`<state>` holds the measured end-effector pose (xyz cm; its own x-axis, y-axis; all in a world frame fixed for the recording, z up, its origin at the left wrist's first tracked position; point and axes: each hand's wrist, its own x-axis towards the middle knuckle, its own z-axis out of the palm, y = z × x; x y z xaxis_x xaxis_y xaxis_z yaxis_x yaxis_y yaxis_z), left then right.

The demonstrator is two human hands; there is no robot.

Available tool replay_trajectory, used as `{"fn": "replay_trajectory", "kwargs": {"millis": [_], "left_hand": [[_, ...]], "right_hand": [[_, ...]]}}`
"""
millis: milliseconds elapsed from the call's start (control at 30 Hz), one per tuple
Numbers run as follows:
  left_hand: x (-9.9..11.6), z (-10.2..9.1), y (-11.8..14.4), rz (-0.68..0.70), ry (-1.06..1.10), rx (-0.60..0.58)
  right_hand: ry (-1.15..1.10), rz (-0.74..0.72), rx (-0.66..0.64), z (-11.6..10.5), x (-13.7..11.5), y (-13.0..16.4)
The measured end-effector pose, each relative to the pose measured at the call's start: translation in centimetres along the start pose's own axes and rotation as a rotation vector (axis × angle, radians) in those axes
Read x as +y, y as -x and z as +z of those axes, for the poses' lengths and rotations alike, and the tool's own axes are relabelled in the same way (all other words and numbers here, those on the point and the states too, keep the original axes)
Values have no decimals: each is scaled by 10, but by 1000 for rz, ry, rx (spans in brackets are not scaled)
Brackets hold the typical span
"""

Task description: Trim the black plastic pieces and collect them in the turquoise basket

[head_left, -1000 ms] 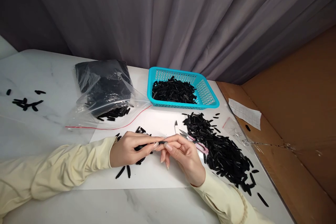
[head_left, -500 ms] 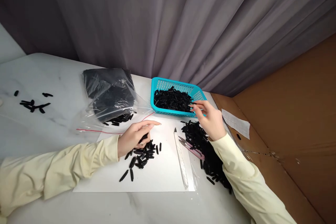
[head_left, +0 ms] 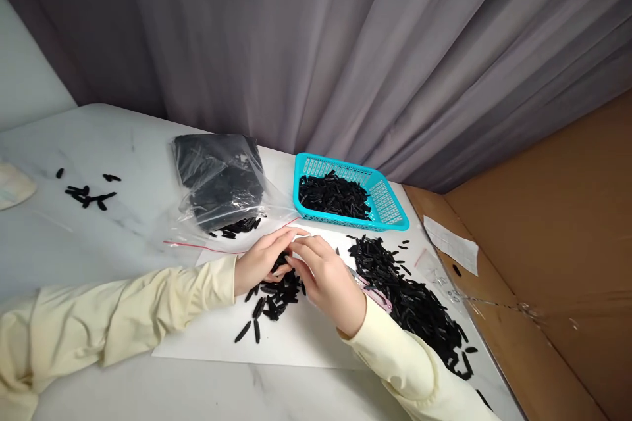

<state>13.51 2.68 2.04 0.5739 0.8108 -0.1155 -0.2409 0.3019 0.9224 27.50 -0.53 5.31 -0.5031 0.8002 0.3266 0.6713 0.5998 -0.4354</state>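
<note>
My left hand (head_left: 266,256) is curled around several small, dark, elongated black pieces (head_left: 281,261) over a sheet of white paper (head_left: 197,342). My right hand (head_left: 326,276) meets it there, its bent fingertips touching the left fingers; what they pinch, if anything, is hidden. Under both hands lies a loose heap of the same black pieces (head_left: 279,299). Beyond them, a blue perforated basket (head_left: 345,220) holds many more. Partly behind my right hand are pink-handled scissors (head_left: 380,298), beside a large black pile (head_left: 419,306).
A clear zip bag (head_left: 222,177) with dark contents lies at the back left, and several loose black pieces (head_left: 91,197) are scattered farther left. To the right, a white paper slip (head_left: 451,243) rests on brown cardboard (head_left: 553,223). A grey curtain (head_left: 276,46) hangs behind the table.
My right hand has moved from the basket's right side, left and toward me, to my left hand. My left hand stays over the small heap. The view has shifted slightly.
</note>
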Motion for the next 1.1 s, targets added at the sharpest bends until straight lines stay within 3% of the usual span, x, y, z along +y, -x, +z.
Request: {"fn": "replay_trajectory", "kwargs": {"millis": [200, 367, 467, 567, 667, 733, 933, 1100], "left_hand": [[1, 1, 1, -13, -40, 7], [2, 2, 1, -44, -71, -14], [3, 0, 1, -58, -75, -34], [3, 0, 3, -38, -128, -38], [2, 0, 5, -11, -204, -50], [1, 1, 7, 4, -277, -61], [4, 3, 10, 146, -657, -77], [7, 5, 11, 251, -791, -93]], "right_hand": [[205, -127, 20, 3, 4, 2], [136, -126, 39, -4, 5, 10], [-71, 13, 59, -11, 7, 19], [-361, 262, 8, -16, 8, 29], [-695, 492, -31, -16, 10, 41], [-891, 571, -9, -11, 13, 48], [-1177, 601, 28, 6, 22, 57], [-1290, 582, 72, 9, 21, 56]]}}
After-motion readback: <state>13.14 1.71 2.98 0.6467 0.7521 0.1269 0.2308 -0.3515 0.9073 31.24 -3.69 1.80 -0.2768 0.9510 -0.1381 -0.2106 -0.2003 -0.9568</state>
